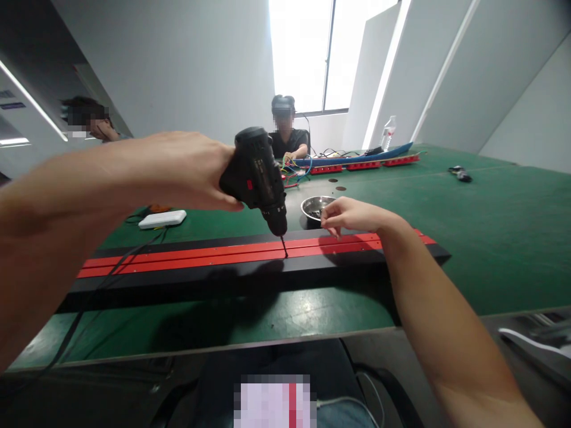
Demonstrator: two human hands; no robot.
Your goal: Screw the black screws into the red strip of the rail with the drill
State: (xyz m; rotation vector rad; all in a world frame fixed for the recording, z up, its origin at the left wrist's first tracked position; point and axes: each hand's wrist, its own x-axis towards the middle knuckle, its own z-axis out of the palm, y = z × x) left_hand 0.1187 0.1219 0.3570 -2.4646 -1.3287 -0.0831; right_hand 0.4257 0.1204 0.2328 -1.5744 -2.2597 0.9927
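No readable text, blurred markings (pixel 259 170) on drill (pixel 252 148)

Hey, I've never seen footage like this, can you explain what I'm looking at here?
There's no machine arm here: a person works bare-handed, filmed by a camera worn on their head. The left hand grips a black power drill, its bit pointing down at a red band along a long black bar. The right hand is near a metal bowl; whether it holds anything is unclear. The bar lies on a green table; another person sits across it.
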